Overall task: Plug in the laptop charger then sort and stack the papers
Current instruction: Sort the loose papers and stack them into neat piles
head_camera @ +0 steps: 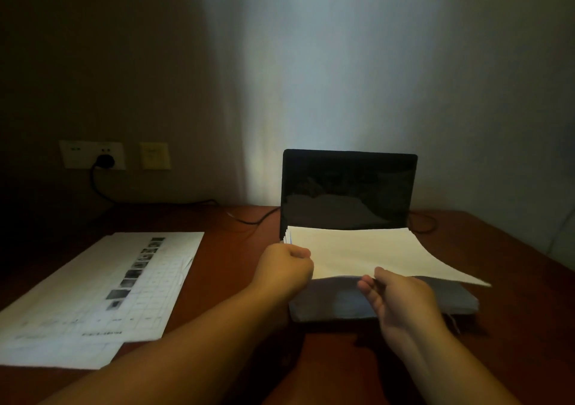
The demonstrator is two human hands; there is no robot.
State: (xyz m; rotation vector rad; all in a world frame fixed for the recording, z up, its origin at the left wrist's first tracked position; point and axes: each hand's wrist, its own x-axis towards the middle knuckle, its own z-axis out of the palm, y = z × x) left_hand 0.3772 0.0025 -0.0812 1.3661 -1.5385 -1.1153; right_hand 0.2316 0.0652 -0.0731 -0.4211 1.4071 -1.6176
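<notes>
An open black laptop (348,186) with a dark screen stands at the back of the wooden desk (236,267). A sheaf of white papers (373,252) is held in the air above the laptop's keyboard. My left hand (284,267) grips the sheaf's left edge. My right hand (401,295) pinches its near edge from below. On the desk to the left lie printed sheets (102,292) with a column of small dark pictures. The charger plug (104,162) sits in the wall socket (92,154), and its black cable (245,219) runs along the desk to the laptop.
A yellowish wall plate (154,155) is mounted right of the socket. A pale curtain (342,77) hangs behind the laptop. The room is dim. The desk's right edge falls away at the far right.
</notes>
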